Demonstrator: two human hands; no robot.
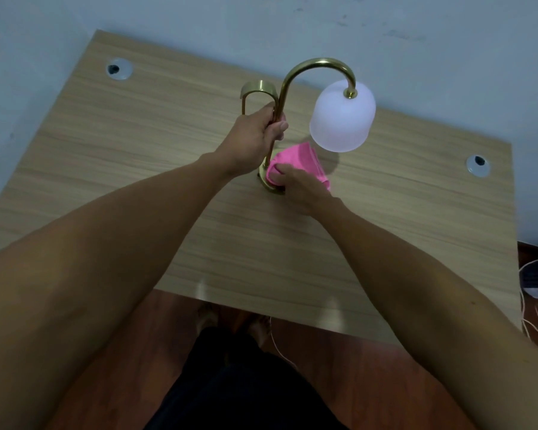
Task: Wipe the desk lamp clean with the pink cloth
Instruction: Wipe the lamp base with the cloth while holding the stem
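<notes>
Curling tight round the brass stem of the desk lamp (280, 110), the left hand (255, 131) steadies it on the desk (137, 169), while the right hand (298, 187) pinches the pink cloth (305, 162) against the lamp's base, which cloth and fingers mostly hide.

Pink cloth (298, 166) and right hand (302, 190) hide the lamp base (269, 184).

Home room: wooden desk (230, 243), plain wall (416, 26)
</notes>
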